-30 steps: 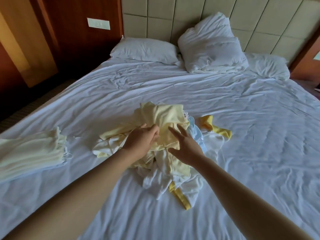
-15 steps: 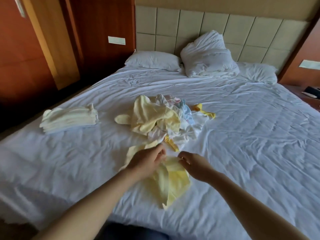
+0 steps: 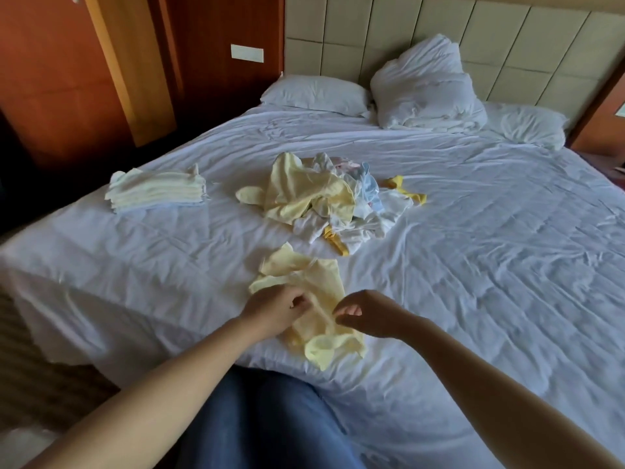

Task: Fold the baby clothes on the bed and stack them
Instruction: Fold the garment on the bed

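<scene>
On the bed (image 3: 473, 265), the left hand (image 3: 270, 309) and the right hand (image 3: 368, 313) each pinch the little yellow outfit (image 3: 324, 282). I think it should be pulled flat before folding.

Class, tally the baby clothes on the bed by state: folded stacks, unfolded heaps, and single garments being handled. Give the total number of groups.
Folded stack: 1
Unfolded heap: 1
Single pale yellow garment, gripped by the left hand and pinched by the right hand: 1
Total: 3 groups
</scene>
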`<state>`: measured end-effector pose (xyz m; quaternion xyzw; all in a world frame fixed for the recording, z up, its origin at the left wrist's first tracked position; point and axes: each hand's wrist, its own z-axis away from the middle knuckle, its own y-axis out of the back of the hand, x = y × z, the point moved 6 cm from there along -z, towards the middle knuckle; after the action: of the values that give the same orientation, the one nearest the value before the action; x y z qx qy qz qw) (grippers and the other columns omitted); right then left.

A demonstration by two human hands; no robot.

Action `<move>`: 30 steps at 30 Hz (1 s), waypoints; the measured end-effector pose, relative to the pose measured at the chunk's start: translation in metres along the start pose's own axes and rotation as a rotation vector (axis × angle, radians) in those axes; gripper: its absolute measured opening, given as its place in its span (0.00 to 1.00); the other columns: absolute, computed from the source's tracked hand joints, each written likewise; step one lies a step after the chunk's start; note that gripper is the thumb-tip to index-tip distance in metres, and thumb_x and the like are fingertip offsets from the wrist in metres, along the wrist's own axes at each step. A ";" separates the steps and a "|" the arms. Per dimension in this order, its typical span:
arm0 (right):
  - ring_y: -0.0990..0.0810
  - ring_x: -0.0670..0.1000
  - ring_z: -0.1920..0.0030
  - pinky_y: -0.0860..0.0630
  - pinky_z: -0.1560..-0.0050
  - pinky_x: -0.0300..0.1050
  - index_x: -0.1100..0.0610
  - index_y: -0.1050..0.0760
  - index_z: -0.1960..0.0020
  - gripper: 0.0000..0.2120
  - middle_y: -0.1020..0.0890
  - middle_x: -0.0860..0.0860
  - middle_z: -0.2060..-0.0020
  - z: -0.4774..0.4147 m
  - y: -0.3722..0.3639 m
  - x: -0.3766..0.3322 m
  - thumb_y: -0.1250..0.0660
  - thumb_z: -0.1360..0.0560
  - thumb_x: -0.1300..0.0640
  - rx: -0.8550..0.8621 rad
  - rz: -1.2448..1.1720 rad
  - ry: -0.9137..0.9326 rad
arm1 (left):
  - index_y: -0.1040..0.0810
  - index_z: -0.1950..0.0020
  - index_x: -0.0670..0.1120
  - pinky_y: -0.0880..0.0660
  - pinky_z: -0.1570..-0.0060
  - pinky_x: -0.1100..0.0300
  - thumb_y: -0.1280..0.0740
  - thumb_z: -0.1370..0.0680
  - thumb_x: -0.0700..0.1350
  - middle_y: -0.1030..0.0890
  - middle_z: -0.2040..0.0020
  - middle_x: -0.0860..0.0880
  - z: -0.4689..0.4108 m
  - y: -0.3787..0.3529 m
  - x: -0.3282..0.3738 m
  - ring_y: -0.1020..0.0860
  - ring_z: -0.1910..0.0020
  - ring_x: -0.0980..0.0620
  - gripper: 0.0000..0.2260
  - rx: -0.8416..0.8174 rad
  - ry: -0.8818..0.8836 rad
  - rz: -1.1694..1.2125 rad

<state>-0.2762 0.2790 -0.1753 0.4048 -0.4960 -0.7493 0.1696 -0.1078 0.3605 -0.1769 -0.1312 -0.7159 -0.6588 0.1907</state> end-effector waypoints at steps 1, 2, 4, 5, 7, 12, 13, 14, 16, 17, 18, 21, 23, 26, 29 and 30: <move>0.20 0.42 0.52 0.23 0.46 0.41 0.48 0.18 0.43 0.11 0.16 0.44 0.48 -0.008 0.008 -0.004 0.33 0.23 0.47 0.055 -0.016 0.000 | 0.21 0.53 0.51 0.29 0.61 0.59 0.37 0.20 0.54 0.20 0.56 0.56 -0.003 0.006 -0.008 0.23 0.58 0.56 0.10 0.059 0.021 -0.025; 0.19 0.43 0.51 0.23 0.46 0.43 0.47 0.18 0.44 0.10 0.16 0.44 0.48 -0.017 0.016 -0.008 0.33 0.23 0.48 0.106 -0.014 -0.002 | 0.21 0.52 0.52 0.29 0.61 0.59 0.37 0.21 0.53 0.20 0.54 0.56 -0.007 0.010 -0.016 0.22 0.56 0.55 0.08 0.101 0.046 -0.036; 0.19 0.45 0.48 0.22 0.46 0.47 0.46 0.19 0.43 0.10 0.16 0.44 0.47 -0.037 0.027 -0.013 0.36 0.22 0.49 0.177 0.011 -0.015 | 0.21 0.51 0.53 0.28 0.59 0.60 0.36 0.22 0.51 0.21 0.51 0.56 -0.013 0.017 -0.032 0.21 0.54 0.54 0.05 0.153 0.099 -0.035; 0.19 0.46 0.47 0.22 0.47 0.47 0.46 0.19 0.43 0.10 0.17 0.44 0.47 -0.048 0.030 -0.013 0.37 0.21 0.50 0.204 0.025 -0.032 | 0.21 0.50 0.53 0.29 0.59 0.60 0.35 0.22 0.50 0.22 0.49 0.56 -0.017 0.019 -0.041 0.21 0.52 0.53 0.05 0.167 0.128 -0.040; 0.20 0.47 0.46 0.22 0.48 0.46 0.46 0.20 0.42 0.11 0.18 0.44 0.46 -0.070 0.032 -0.010 0.38 0.21 0.51 0.246 0.049 -0.079 | 0.21 0.45 0.52 0.29 0.57 0.59 0.35 0.22 0.49 0.24 0.44 0.55 -0.022 0.018 -0.057 0.21 0.49 0.52 0.07 0.164 0.186 -0.065; 0.26 0.49 0.36 0.25 0.42 0.47 0.47 0.26 0.33 0.17 0.23 0.45 0.36 -0.117 0.022 0.014 0.39 0.21 0.52 0.256 0.054 -0.200 | 0.24 0.38 0.53 0.25 0.52 0.57 0.36 0.22 0.51 0.26 0.40 0.54 -0.031 -0.002 -0.098 0.21 0.47 0.51 0.12 0.074 0.334 -0.050; 0.27 0.50 0.34 0.25 0.42 0.48 0.46 0.28 0.31 0.18 0.24 0.45 0.35 -0.124 0.018 0.020 0.39 0.21 0.52 0.240 0.063 -0.220 | 0.25 0.39 0.54 0.24 0.52 0.57 0.36 0.22 0.52 0.25 0.40 0.54 -0.033 -0.006 -0.104 0.21 0.47 0.52 0.13 0.069 0.350 -0.039; 0.27 0.50 0.34 0.25 0.41 0.48 0.46 0.29 0.30 0.19 0.24 0.46 0.35 -0.131 0.014 0.025 0.39 0.21 0.53 0.224 0.069 -0.234 | 0.24 0.39 0.54 0.24 0.52 0.57 0.36 0.23 0.52 0.24 0.41 0.54 -0.034 -0.008 -0.108 0.20 0.48 0.52 0.13 0.067 0.363 -0.033; 0.26 0.51 0.35 0.25 0.42 0.48 0.46 0.30 0.30 0.21 0.24 0.46 0.35 -0.141 0.006 0.032 0.39 0.22 0.54 0.190 0.046 -0.255 | 0.24 0.38 0.54 0.25 0.54 0.58 0.36 0.24 0.53 0.22 0.42 0.55 -0.036 -0.011 -0.115 0.20 0.48 0.52 0.14 0.067 0.385 -0.020; 0.25 0.51 0.36 0.25 0.43 0.48 0.46 0.30 0.29 0.21 0.24 0.46 0.36 -0.144 0.002 0.034 0.39 0.23 0.54 0.171 0.033 -0.262 | 0.24 0.39 0.54 0.26 0.56 0.58 0.36 0.24 0.53 0.21 0.43 0.55 -0.036 -0.012 -0.118 0.20 0.49 0.53 0.15 0.069 0.399 -0.016; 0.25 0.51 0.37 0.25 0.44 0.47 0.46 0.31 0.29 0.22 0.25 0.47 0.37 -0.147 -0.002 0.036 0.38 0.23 0.54 0.152 0.031 -0.266 | 0.23 0.40 0.53 0.28 0.58 0.59 0.35 0.25 0.54 0.21 0.45 0.56 -0.036 -0.012 -0.120 0.21 0.50 0.53 0.14 0.069 0.416 -0.012; 0.22 0.52 0.42 0.25 0.50 0.45 0.49 0.28 0.32 0.20 0.24 0.49 0.40 -0.151 -0.006 0.041 0.37 0.23 0.55 0.133 0.060 -0.276 | 0.23 0.54 0.53 0.32 0.64 0.60 0.34 0.25 0.55 0.21 0.57 0.55 -0.038 -0.009 -0.122 0.22 0.56 0.52 0.07 0.054 0.455 -0.021; 0.21 0.54 0.45 0.27 0.53 0.44 0.52 0.25 0.37 0.16 0.23 0.51 0.42 -0.149 -0.003 0.044 0.37 0.23 0.55 0.151 0.080 -0.284 | 0.28 0.65 0.51 0.35 0.68 0.60 0.34 0.25 0.55 0.24 0.66 0.54 -0.037 -0.006 -0.125 0.24 0.63 0.52 0.12 0.034 0.470 -0.021; 0.21 0.53 0.47 0.27 0.55 0.43 0.53 0.21 0.42 0.11 0.21 0.50 0.45 -0.137 0.007 0.043 0.36 0.22 0.52 0.188 0.078 -0.259 | 0.29 0.66 0.49 0.34 0.69 0.59 0.35 0.23 0.53 0.24 0.69 0.52 -0.037 0.002 -0.123 0.23 0.68 0.51 0.14 0.023 0.461 0.069; 0.17 0.48 0.57 0.22 0.53 0.46 0.49 0.20 0.49 0.08 0.16 0.48 0.54 -0.116 0.026 0.039 0.37 0.22 0.49 0.244 -0.044 -0.222 | 0.28 0.60 0.50 0.30 0.71 0.60 0.38 0.19 0.50 0.22 0.68 0.50 -0.045 0.021 -0.106 0.20 0.73 0.52 0.10 0.086 0.411 0.339; 0.18 0.45 0.63 0.21 0.54 0.47 0.47 0.22 0.51 0.06 0.16 0.48 0.61 -0.109 0.035 0.038 0.37 0.22 0.49 0.270 -0.093 -0.208 | 0.28 0.58 0.49 0.30 0.73 0.61 0.38 0.19 0.49 0.21 0.67 0.50 -0.048 0.030 -0.099 0.20 0.74 0.52 0.09 0.124 0.386 0.410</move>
<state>-0.2202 0.1729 -0.1808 0.3667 -0.5876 -0.7208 0.0266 -0.0015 0.3218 -0.1912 -0.1336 -0.6637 -0.5744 0.4602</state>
